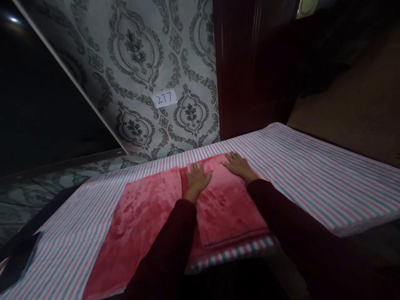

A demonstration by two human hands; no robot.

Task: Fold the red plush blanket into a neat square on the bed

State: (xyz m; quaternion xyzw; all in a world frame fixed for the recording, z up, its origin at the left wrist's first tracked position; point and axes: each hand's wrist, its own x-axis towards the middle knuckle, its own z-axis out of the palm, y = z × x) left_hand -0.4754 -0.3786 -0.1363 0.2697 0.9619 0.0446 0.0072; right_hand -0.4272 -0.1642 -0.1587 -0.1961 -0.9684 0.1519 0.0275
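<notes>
A pinkish-red plush blanket (143,212) lies on the striped cloth, its right part folded over on itself. Flat on the upper left of that folded part rests my left hand (197,180), fingers spread. My right hand (238,165) presses on its upper right edge, also with the fingers apart. Neither hand grips the fabric. Between the folded part and the left part runs a darker red strip, partly covered by my left hand and forearm. Dark maroon sleeves cover both forearms and hide some of the blanket.
A pink, grey and white striped cloth (312,175) covers the surface under the blanket. Behind it stands a patterned wall with a paper label (164,98) marked 277. A dark red door (246,71) is at the back; a large black screen-like panel (46,96) fills the left.
</notes>
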